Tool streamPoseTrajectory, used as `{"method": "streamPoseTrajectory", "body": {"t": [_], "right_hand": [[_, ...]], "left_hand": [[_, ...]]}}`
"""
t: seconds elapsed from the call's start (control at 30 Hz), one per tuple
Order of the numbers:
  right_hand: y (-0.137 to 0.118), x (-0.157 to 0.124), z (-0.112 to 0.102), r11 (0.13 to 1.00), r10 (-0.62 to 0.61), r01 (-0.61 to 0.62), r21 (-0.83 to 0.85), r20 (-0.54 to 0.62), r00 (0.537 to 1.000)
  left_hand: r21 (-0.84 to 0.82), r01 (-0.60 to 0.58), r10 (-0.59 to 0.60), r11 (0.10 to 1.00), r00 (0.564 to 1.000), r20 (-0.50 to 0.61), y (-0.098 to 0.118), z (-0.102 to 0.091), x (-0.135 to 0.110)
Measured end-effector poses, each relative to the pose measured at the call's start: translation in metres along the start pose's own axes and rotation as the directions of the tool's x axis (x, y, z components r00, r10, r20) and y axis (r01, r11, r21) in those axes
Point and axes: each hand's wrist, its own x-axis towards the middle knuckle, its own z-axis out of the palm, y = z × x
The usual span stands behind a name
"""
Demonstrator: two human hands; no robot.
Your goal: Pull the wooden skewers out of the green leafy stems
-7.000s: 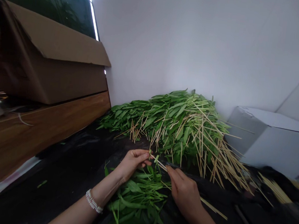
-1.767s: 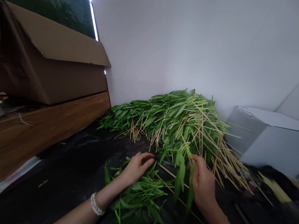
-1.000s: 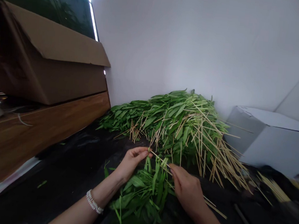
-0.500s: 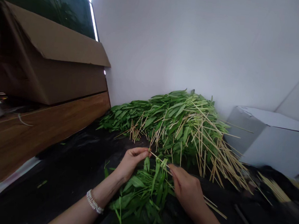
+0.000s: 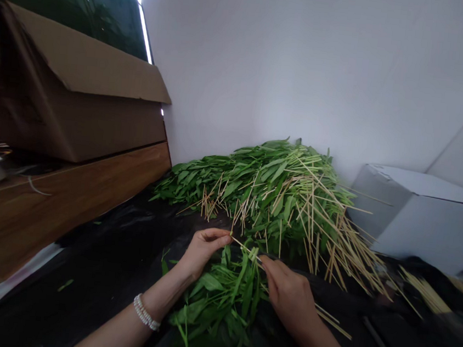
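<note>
A thin bamboo skewer runs between my two hands, with cut ends of leafy green stems bunched on it near my right fingers. My left hand is closed in a pinch at the skewer's far tip, where a bit of green stem shows at the fingertips. My right hand is closed around the skewer's other part, its fingers partly hidden behind the thumb and knuckles. Below both hands, a clump of long green leaves hangs or lies over the black sheet; which one I cannot tell.
A large heap of leafy skewers leans against the white wall, bare sticks pointing right and forward. More loose skewers lie at right by a white box. An open cardboard box stands left on a wooden surface. Black plastic sheet covers the floor.
Almost nothing differs. My left fingertips have closed slightly further over the skewer's tip, and my right hand has shifted very little.
</note>
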Motion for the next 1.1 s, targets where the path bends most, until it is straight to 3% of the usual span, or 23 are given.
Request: {"method": "streamPoseTrajectory", "body": {"t": [0.27,0.63,0.9,1.1], "right_hand": [[-0.0015,-0.0014,0.0053,1.000,0.025,-0.025,0.016,0.003,1.000],[-0.0016,-0.0020,0.0060,0.998,0.023,-0.022,0.064,-0.004,1.000],[-0.0042,-0.0014,0.0063,0.999,0.001,-0.001,0.046,-0.001,1.000],[-0.0069,0.0000,0.0058,0.999,-0.012,0.011,0.032,0.020,1.000]], "left_hand": [[0.049,-0.002,0.003,0.999,1.000,-0.006,-0.0027,0.0001,0.0030],[-0.113,0.134,-0.122,0.985,0.987,0.104,-0.0011,-0.0008,0.0009],[-0.037,0.190,-0.182,0.981,0.969,0.167,-0.0031,0.0011,-0.0009],[0.074,0.138,-0.152,0.988,0.959,0.240,-0.0028,0.0055,-0.0054]]}}
